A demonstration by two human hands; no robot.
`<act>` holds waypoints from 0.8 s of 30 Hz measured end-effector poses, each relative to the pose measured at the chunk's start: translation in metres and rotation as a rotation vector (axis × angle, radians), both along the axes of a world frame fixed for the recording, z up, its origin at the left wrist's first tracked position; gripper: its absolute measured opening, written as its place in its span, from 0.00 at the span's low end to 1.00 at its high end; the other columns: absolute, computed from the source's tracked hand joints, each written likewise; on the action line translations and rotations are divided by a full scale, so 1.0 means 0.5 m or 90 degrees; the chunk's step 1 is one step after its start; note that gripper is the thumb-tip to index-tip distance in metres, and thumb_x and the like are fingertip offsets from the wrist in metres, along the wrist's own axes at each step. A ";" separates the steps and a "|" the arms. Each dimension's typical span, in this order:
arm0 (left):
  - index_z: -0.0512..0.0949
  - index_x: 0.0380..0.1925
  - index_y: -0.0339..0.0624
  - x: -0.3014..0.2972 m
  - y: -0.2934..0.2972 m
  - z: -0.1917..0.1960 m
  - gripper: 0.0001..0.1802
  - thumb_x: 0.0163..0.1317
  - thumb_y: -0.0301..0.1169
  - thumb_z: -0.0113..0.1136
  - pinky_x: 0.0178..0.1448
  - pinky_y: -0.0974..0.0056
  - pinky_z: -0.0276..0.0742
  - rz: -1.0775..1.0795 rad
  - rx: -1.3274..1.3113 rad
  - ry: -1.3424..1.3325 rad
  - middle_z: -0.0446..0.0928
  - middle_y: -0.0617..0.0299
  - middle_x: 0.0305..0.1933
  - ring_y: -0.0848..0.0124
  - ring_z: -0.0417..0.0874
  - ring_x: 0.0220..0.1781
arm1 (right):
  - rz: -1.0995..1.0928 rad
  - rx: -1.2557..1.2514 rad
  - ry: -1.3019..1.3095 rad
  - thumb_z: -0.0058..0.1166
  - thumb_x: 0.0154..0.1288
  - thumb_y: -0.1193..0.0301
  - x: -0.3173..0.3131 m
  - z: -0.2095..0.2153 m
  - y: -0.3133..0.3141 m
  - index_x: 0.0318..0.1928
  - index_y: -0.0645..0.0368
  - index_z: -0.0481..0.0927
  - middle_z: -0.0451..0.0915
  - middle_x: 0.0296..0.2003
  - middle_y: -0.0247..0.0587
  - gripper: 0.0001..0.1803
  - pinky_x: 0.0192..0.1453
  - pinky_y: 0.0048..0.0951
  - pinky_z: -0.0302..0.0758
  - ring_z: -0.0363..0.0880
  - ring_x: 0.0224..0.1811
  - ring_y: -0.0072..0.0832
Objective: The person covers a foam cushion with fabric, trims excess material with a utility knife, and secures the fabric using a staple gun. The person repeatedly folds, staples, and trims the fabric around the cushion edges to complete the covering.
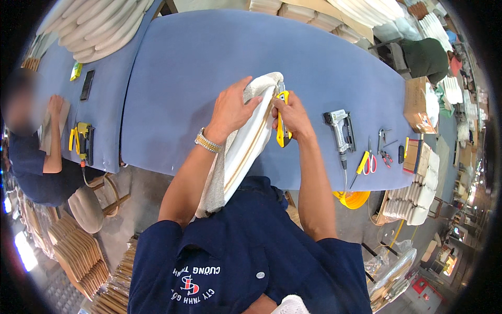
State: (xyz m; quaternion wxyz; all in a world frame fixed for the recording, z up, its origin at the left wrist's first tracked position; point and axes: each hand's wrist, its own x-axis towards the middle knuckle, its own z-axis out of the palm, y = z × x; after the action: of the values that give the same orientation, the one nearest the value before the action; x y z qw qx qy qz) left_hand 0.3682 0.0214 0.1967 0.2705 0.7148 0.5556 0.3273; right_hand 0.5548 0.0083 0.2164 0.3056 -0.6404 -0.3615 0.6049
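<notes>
Upholstered seat panel [246, 146] in left hand [230, 110] grip; right hand [294, 118] grip around yellow utility knife [282, 125].

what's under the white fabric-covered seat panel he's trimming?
The white fabric-covered seat panel stands tilted on edge; its upper end rests on the blue padded worktable, its lower end against the person's navy shirt. Anything between panel and tabletop is hidden.

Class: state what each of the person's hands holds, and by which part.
Left hand grips the upholstered seat panel near its top edge; right hand holds a yellow utility knife by its handle.
</notes>
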 end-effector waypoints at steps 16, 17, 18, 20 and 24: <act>0.67 0.72 0.39 -0.083 -0.048 0.053 0.41 0.64 0.44 0.70 0.54 0.62 0.79 -0.120 -0.187 -0.074 0.84 0.50 0.52 0.65 0.83 0.46 | 0.038 0.045 -0.041 0.54 0.70 0.68 -0.005 -0.025 0.028 0.48 0.65 0.69 0.77 0.28 0.42 0.14 0.19 0.33 0.76 0.79 0.20 0.30; 0.67 0.72 0.38 -0.107 -0.065 0.045 0.40 0.64 0.45 0.69 0.55 0.61 0.79 -0.131 -0.224 -0.114 0.84 0.50 0.53 0.64 0.83 0.47 | 0.064 0.024 -0.039 0.54 0.70 0.67 0.003 -0.027 0.037 0.48 0.65 0.70 0.77 0.28 0.41 0.14 0.20 0.32 0.76 0.79 0.20 0.29; 0.72 0.68 0.37 -0.134 -0.080 0.019 0.37 0.68 0.50 0.66 0.52 0.62 0.82 -0.173 -0.220 -0.177 0.85 0.52 0.51 0.68 0.84 0.44 | 0.090 0.010 -0.038 0.54 0.71 0.67 0.006 -0.027 0.050 0.48 0.64 0.70 0.77 0.27 0.41 0.14 0.20 0.32 0.76 0.79 0.20 0.29; 0.75 0.64 0.37 -0.191 -0.133 0.055 0.33 0.70 0.51 0.63 0.48 0.63 0.84 -0.130 -0.381 -0.197 0.85 0.54 0.49 0.71 0.84 0.43 | 0.083 0.025 -0.071 0.53 0.72 0.67 -0.016 -0.003 0.052 0.46 0.62 0.71 0.77 0.27 0.39 0.12 0.21 0.30 0.76 0.78 0.19 0.28; 0.83 0.56 0.40 -0.266 -0.224 0.056 0.27 0.72 0.51 0.60 0.39 0.68 0.83 -0.077 -0.458 -0.231 0.86 0.62 0.43 0.77 0.84 0.40 | 0.109 0.025 -0.090 0.51 0.73 0.67 -0.029 0.008 0.067 0.45 0.60 0.72 0.77 0.26 0.37 0.09 0.21 0.29 0.76 0.78 0.19 0.27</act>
State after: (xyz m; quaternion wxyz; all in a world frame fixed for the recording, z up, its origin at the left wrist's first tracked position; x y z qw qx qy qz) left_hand 0.2351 -0.0905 0.2247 0.6160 0.5366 0.5346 0.2166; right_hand 0.5401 0.0415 0.2202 0.2388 -0.6421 -0.4471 0.5751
